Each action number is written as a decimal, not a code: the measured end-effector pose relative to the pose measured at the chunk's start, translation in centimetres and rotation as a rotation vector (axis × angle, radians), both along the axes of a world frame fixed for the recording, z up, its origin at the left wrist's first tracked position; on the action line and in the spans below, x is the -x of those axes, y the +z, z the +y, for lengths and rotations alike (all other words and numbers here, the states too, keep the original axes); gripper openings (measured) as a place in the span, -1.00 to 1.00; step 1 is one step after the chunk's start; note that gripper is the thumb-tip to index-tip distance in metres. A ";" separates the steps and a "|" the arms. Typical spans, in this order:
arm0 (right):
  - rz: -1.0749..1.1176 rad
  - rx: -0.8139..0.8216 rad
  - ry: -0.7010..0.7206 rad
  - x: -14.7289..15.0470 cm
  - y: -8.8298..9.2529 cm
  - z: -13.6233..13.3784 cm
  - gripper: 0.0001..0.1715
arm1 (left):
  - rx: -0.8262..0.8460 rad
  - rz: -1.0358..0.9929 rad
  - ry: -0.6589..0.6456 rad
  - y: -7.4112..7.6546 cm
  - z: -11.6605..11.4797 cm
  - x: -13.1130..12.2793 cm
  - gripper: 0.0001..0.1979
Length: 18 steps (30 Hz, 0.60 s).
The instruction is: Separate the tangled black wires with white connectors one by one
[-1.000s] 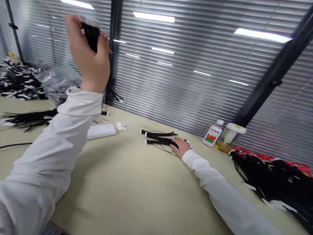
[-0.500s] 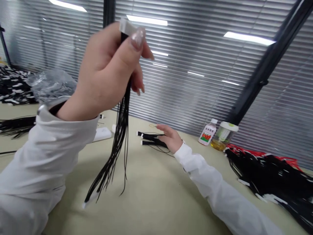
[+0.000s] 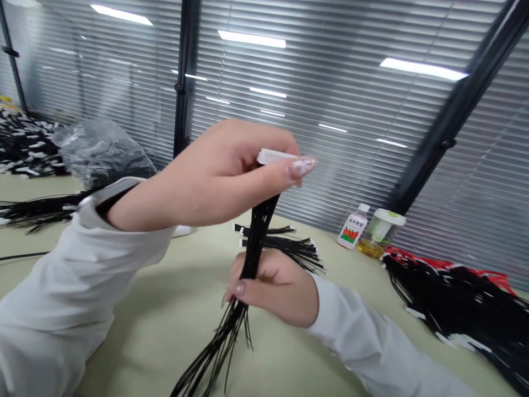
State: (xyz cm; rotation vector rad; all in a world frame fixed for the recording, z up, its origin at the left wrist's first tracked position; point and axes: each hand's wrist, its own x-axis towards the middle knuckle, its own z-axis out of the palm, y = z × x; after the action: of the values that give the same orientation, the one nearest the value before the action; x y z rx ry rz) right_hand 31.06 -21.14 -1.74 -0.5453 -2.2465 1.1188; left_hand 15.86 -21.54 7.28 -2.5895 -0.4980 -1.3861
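Note:
My left hand (image 3: 223, 176) pinches a white plastic connector (image 3: 275, 156) between thumb and fingers, high above the table. A bundle of thin black wires (image 3: 259, 231) hangs from that connector and passes through my right hand (image 3: 273, 289), which is closed around it lower down. The loose wire ends (image 3: 219, 347) splay out below my right hand. Behind my hands, a smaller bundle of black wires with white connectors (image 3: 293, 248) lies on the table, partly hidden by the held wires.
A pale green table (image 3: 165, 314) holds a large heap of black wires with red plastic (image 3: 458, 303) at right, a bottle (image 3: 352, 227) and a jar with yellow liquid (image 3: 380, 234) at the back. Further wire bundles (image 3: 41, 212) and a clear plastic bag (image 3: 103, 154) lie at left, before window blinds.
My right hand has risen from the table and closed around the hanging wires. My left hand has moved right and lower, bringing the connector toward the middle of the view.

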 end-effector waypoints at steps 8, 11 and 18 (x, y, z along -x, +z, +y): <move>0.020 -0.060 -0.438 -5.8 -0.9 1.9 -0.71 | 0.095 0.191 0.103 0.4 3.1 0.8 -0.63; -0.242 -0.401 -0.632 -9.8 -2.9 1.9 -0.70 | 0.066 0.252 0.127 0.1 3.9 0.3 -0.72; -0.806 -1.029 -0.640 -18.7 -7.5 0.5 -0.66 | 0.321 0.653 0.079 -1.0 3.0 -1.4 -0.81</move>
State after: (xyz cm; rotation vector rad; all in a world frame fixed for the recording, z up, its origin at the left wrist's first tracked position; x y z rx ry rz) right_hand 49.73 -20.64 -9.24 -1.2230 -2.5351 -0.7025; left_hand 17.27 -18.52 6.29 -3.0056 -0.7357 -0.3974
